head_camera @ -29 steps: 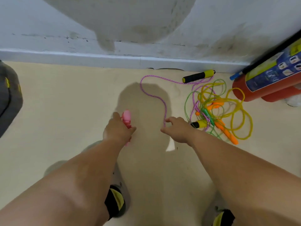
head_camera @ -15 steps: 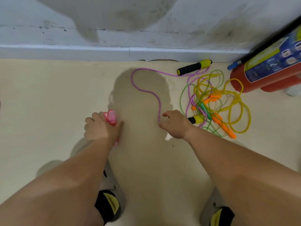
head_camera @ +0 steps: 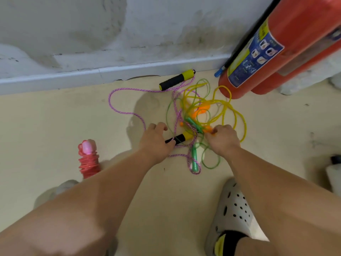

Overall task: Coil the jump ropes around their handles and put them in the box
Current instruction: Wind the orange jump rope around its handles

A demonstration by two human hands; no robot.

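Note:
A tangle of jump ropes lies on the floor by the wall: a purple rope (head_camera: pixel 127 113), a yellow rope (head_camera: pixel 238 115) and a green rope (head_camera: pixel 210 164). My left hand (head_camera: pixel 155 141) grips the near black-and-yellow handle (head_camera: pixel 181 138) of the purple rope. Its other handle (head_camera: pixel 177 80) lies by the baseboard. My right hand (head_camera: pixel 221 140) pinches an orange handle (head_camera: pixel 210 129) inside the tangle, and a second orange handle (head_camera: pixel 203 110) sits further back. A green handle (head_camera: pixel 194 157) lies between my hands. The pink rope (head_camera: pixel 89 160), coiled on its handles, lies apart at the left. No box is in view.
Two red fire extinguishers (head_camera: pixel 287 41) lean against the wall at the right, touching the yellow loops. My white perforated shoe (head_camera: pixel 233 207) stands below my right arm. A white and black object (head_camera: pixel 334 174) shows at the right edge. The baseboard (head_camera: pixel 73 78) runs behind.
My left hand let go of the coiled pink rope, which now lies at the left, and moved right onto the black-and-yellow handle. My right hand left the purple rope and went into the tangle.

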